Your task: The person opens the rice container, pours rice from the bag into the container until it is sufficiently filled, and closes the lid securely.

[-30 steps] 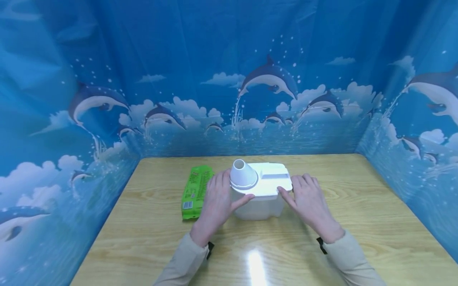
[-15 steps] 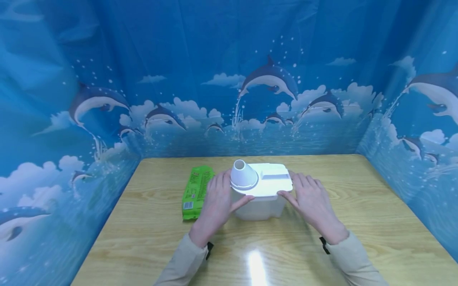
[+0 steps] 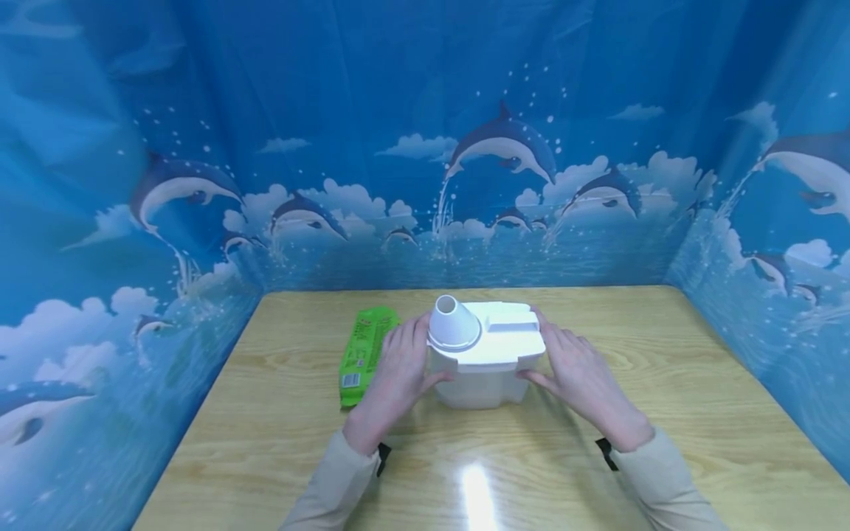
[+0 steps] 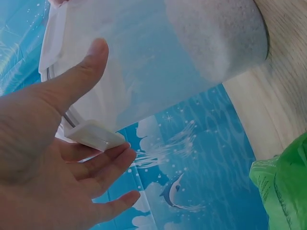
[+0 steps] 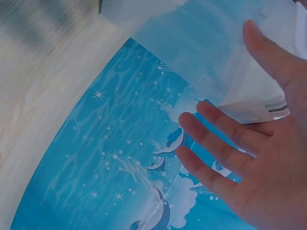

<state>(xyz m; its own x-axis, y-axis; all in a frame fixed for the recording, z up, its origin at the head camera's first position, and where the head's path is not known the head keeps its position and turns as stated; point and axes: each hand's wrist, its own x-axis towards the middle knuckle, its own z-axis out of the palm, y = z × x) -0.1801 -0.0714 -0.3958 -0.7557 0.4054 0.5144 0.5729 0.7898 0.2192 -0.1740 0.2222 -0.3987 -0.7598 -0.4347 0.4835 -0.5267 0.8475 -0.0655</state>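
Note:
A translucent storage container (image 3: 479,389) with a white lid (image 3: 501,348) stands on the table, a cone-shaped white spout (image 3: 454,326) on the lid's left part. Pale grainy contents (image 4: 225,40) show at its bottom in the left wrist view. My left hand (image 3: 396,366) holds the container's left side near the top, thumb at the front. In that hand's wrist view, its fingertips touch a white side flap (image 4: 96,134). On the right side lies my right hand (image 3: 579,372), thumb at the front; its wrist view shows the fingers spread and fairly straight. The hidden fingertip contact is unclear.
A green printed packet (image 3: 361,360) lies to the left of the container, partly covered by my left hand. A wooden table (image 3: 279,413) carries everything. Blue dolphin-print curtains (image 3: 358,147) enclose the back and both sides.
Both thumbs have slid from the lid's front edge down to the container's front wall. My right hand's fingers have shifted slightly back along the side. Container and packet have stayed put.

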